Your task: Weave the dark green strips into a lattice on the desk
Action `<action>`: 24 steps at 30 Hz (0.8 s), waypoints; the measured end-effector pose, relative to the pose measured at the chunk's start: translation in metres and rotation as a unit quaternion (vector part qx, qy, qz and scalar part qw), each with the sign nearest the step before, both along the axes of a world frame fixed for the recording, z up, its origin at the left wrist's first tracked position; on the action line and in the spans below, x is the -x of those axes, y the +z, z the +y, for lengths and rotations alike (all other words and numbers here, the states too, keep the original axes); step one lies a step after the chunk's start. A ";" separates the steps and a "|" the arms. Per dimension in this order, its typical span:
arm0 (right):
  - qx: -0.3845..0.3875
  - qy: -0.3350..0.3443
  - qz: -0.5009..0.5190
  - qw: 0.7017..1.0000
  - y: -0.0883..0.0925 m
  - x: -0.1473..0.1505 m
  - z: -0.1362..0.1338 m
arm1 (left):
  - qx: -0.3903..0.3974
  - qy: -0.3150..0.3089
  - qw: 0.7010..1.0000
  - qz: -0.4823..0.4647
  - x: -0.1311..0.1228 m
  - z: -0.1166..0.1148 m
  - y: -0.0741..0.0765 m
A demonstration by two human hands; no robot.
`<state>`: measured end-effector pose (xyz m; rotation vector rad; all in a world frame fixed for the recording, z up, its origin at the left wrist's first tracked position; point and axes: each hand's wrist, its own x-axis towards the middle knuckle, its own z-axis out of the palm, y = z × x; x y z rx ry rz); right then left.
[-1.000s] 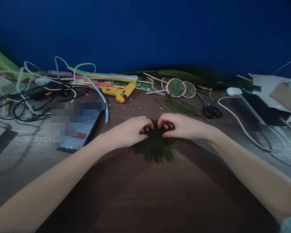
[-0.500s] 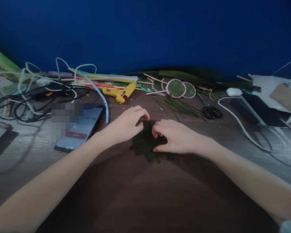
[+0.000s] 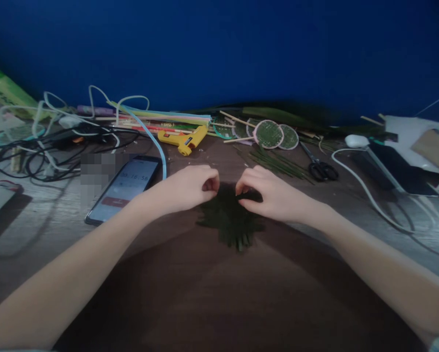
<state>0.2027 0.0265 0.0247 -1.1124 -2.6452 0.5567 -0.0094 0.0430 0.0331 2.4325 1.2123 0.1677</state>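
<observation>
Between my hands lies a dark green piece of crossed leaf strips [image 3: 236,222], its loose ends fanning out toward me on the brown tabletop. My left hand [image 3: 197,187] pinches the strips at their upper left edge, thumb against curled fingers. On the other side, my right hand [image 3: 265,194] has thumb and forefinger closed on the strips near the upper right. How the strips cross is too dark and blurred to make out.
Behind the hands lie a yellow glue gun [image 3: 183,140], round woven fans [image 3: 269,134] on sticks, loose green strips [image 3: 278,162] and black scissors [image 3: 322,170]. A phone [image 3: 126,186] lies left, near tangled cables [image 3: 32,156]. A white cable [image 3: 369,198] curves at right.
My hands have moved slightly apart. The right hand has shifted up and to the right, and more of the leaf strips shows below the hands. The view has shifted slightly.
</observation>
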 end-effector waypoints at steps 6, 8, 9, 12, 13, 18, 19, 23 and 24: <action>0.033 -0.011 -0.010 0.999 -0.011 0.009 -0.004 | 0.032 -0.007 0.999 0.029 0.001 -0.002 -0.003; 0.040 -0.011 -0.009 0.999 -0.012 0.009 -0.004 | 0.036 -0.009 0.999 0.034 0.000 -0.003 -0.005; 0.043 -0.011 -0.008 0.999 -0.013 0.009 -0.004 | 0.036 -0.007 0.999 0.035 -0.001 -0.003 -0.006; 0.051 -0.013 -0.004 0.999 -0.012 0.008 -0.004 | 0.028 0.001 0.999 0.036 -0.002 -0.003 -0.010; 0.054 -0.015 -0.004 0.998 -0.012 0.008 -0.004 | 0.025 0.003 0.999 0.035 -0.003 -0.003 -0.010; 0.061 -0.009 0.002 0.998 -0.011 0.009 -0.004 | 0.030 0.001 0.999 0.031 -0.006 -0.006 -0.008; 0.062 -0.006 0.005 0.998 -0.011 0.009 -0.004 | 0.032 0.001 0.999 0.031 -0.007 -0.007 -0.007; 0.066 -0.005 0.014 0.998 -0.012 0.009 -0.005 | 0.041 0.005 0.999 0.031 -0.009 -0.008 -0.006; 0.066 -0.005 0.017 0.998 -0.013 0.009 -0.005 | 0.044 0.005 0.999 0.030 -0.009 -0.008 -0.006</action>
